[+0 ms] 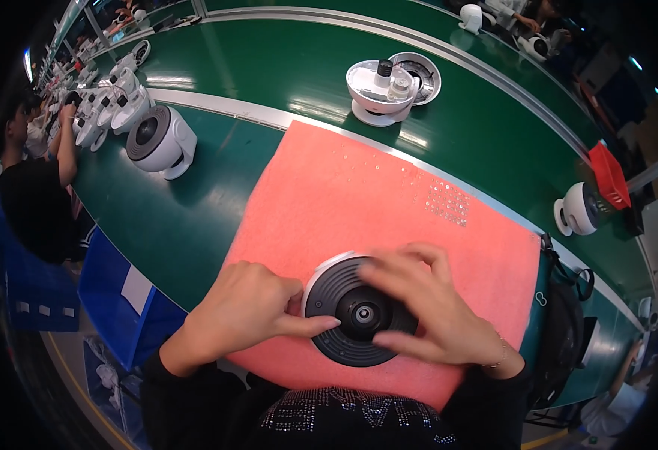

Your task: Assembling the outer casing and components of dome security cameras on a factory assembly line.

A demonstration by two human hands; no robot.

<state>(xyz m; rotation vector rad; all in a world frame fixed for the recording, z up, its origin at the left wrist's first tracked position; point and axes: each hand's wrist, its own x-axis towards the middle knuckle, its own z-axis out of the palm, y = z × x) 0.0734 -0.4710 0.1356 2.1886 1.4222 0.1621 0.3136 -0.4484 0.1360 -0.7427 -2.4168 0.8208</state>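
A white security camera lies on the pink mat with its black, ridged round face up and a lens in the middle. My left hand grips its left edge, thumb laid across the black face and the other fingers curled at the rim. Over the right side of that face is my right hand, fingers spread and slightly blurred, with the thumb near the lower right of the lens. Whether its fingertips touch the face I cannot tell.
The pink mat carries rows of small clear dots. Beyond it, an opened white camera housing stands on the green conveyor. Other cameras stand left and right. A black bag lies at right, a blue bin at left. Co-workers sit nearby.
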